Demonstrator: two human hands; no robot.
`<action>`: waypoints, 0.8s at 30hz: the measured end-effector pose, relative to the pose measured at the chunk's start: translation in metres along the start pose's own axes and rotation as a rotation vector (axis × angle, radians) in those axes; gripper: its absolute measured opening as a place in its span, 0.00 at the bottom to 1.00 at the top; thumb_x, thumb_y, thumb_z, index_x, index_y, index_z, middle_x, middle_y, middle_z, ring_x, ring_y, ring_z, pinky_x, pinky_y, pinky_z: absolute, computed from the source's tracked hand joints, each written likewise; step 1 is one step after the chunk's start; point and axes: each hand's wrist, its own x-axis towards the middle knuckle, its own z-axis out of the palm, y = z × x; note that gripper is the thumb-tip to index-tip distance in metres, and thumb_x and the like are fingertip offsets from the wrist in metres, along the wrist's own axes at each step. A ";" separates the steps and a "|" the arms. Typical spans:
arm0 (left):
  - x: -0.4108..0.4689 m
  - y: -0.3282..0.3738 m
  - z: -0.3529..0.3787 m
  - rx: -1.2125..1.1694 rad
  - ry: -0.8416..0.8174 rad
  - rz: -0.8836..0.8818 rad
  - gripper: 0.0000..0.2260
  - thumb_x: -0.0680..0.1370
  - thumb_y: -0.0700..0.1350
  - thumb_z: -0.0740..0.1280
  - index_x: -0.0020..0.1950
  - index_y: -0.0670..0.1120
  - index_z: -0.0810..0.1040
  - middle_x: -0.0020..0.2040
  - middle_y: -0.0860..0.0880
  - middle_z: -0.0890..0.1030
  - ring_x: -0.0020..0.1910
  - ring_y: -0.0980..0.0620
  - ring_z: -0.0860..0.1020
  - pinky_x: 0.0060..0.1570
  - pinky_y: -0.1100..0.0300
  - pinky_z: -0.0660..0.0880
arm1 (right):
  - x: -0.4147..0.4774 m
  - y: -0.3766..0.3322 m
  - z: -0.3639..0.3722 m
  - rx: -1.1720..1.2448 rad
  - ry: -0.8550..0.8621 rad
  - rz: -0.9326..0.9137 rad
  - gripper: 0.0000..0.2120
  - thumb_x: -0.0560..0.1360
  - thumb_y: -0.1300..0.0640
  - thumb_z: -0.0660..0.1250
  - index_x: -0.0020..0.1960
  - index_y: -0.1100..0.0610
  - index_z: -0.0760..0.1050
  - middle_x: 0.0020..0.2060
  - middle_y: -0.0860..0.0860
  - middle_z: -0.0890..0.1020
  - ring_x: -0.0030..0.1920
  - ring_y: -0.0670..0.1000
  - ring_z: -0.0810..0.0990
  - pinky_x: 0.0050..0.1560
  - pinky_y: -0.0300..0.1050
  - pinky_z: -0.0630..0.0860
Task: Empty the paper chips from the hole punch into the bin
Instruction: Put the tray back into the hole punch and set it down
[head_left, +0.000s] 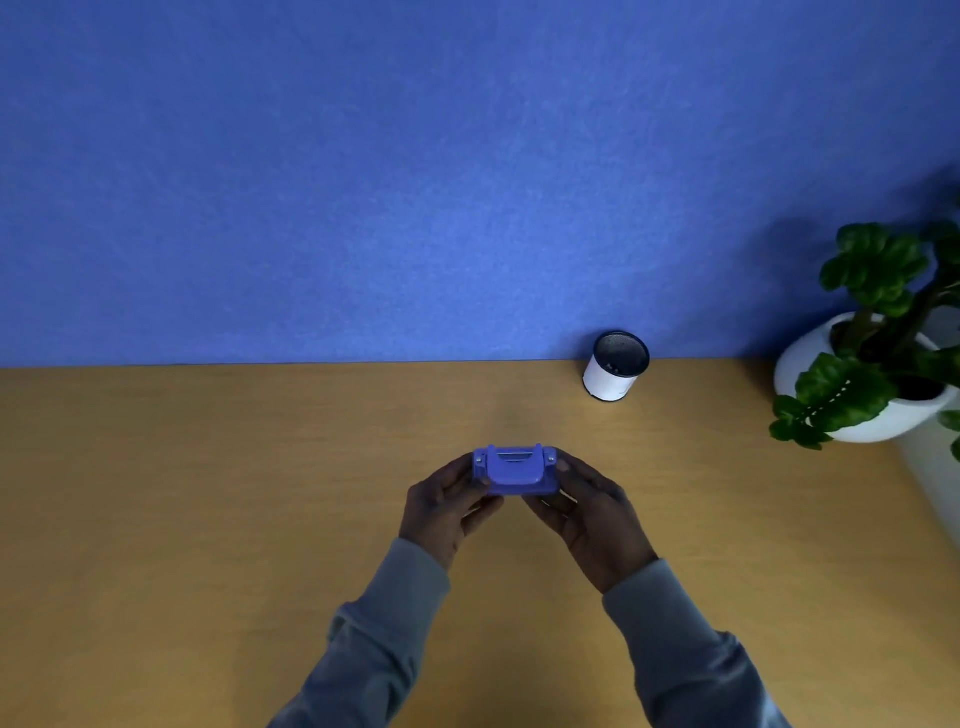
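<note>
A small blue hole punch (515, 469) is held over the middle of the wooden desk (208, 493). My left hand (444, 506) grips its left end and my right hand (589, 512) grips its right end, fingers wrapped under it. The punch's underside is hidden, and no paper chips show. The bin (615, 366), a small white cylinder with a dark mesh inside, stands open at the back of the desk against the wall, up and to the right of the punch, apart from both hands.
A blue wall (467, 182) rises right behind the desk. A green plant in a white pot (857, 405) stands at the right edge, to the right of the bin.
</note>
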 end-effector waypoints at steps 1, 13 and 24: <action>0.003 0.001 -0.001 -0.026 0.022 -0.021 0.09 0.79 0.35 0.69 0.54 0.42 0.87 0.52 0.41 0.87 0.50 0.43 0.86 0.47 0.54 0.84 | 0.004 -0.001 0.000 0.005 0.019 0.015 0.13 0.83 0.57 0.63 0.61 0.59 0.83 0.60 0.60 0.84 0.62 0.60 0.83 0.56 0.51 0.82; 0.057 0.019 -0.001 0.020 0.140 -0.072 0.06 0.78 0.43 0.72 0.46 0.44 0.89 0.45 0.43 0.88 0.39 0.45 0.86 0.41 0.54 0.84 | 0.063 -0.015 0.008 -0.119 0.176 0.123 0.10 0.81 0.61 0.67 0.58 0.58 0.84 0.53 0.57 0.88 0.49 0.55 0.88 0.45 0.47 0.84; 0.130 0.025 -0.005 0.103 0.261 -0.126 0.05 0.77 0.40 0.72 0.47 0.45 0.87 0.39 0.47 0.88 0.37 0.48 0.86 0.38 0.59 0.83 | 0.128 -0.017 0.016 -0.288 0.115 0.116 0.13 0.80 0.70 0.64 0.60 0.61 0.82 0.56 0.58 0.86 0.58 0.59 0.83 0.56 0.49 0.81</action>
